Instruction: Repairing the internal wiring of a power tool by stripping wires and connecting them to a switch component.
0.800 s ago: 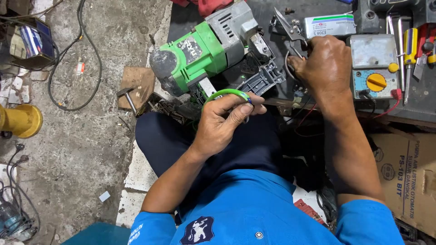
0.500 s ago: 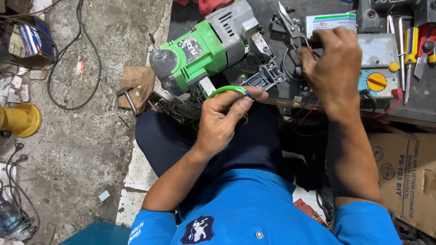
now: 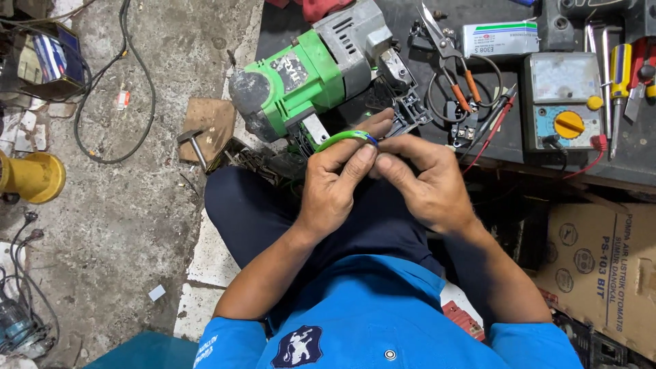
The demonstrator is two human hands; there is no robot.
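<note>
Pinching a small green ring (image 3: pixel 345 139), the left hand (image 3: pixel 335 184) has its thumb and fingers closed on the lower left part of the loop. The right hand (image 3: pixel 424 181) meets it from 3 o'clock, fingertips pressed together at the ring's blue-marked end, so both hands are clamped on the same ring above the lap. Just beyond the ring, at 11 o'clock, lies a green and grey power tool (image 3: pixel 314 75) on the edge of the dark workbench (image 3: pixel 506 143). At 1 o'clock from the hands are orange-handled snips (image 3: pixel 447 58), and farther toward 2 o'clock sits a meter (image 3: pixel 564 102) with a yellow dial. A yellow cylinder (image 3: pixel 31 178) rests on the floor at 9 o'clock.
</note>
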